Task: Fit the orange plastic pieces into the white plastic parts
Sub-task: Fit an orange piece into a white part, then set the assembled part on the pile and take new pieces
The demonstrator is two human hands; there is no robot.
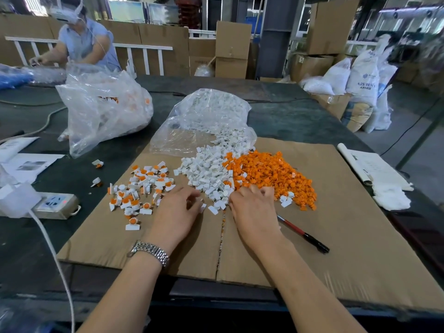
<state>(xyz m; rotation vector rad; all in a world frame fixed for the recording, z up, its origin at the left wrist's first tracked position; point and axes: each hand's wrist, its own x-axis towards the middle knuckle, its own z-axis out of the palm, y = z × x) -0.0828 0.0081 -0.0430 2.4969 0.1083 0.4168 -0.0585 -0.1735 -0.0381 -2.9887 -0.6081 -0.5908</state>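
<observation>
A pile of white plastic parts lies mid-cardboard, spilling from a clear bag. A heap of orange pieces touches it on the right. Fitted white-and-orange parts are scattered to the left. My left hand, with a metal watch on its wrist, sits at the near edge of the white pile. Its fingers curl round a small white part. My right hand lies palm down where the white and orange piles meet. Its curled fingertips are hidden in the pieces.
A red-and-black pen lies right of my right hand. A power strip with a white cable sits at left. A larger bag of parts stands at back left, papers at right. A person works at the far left.
</observation>
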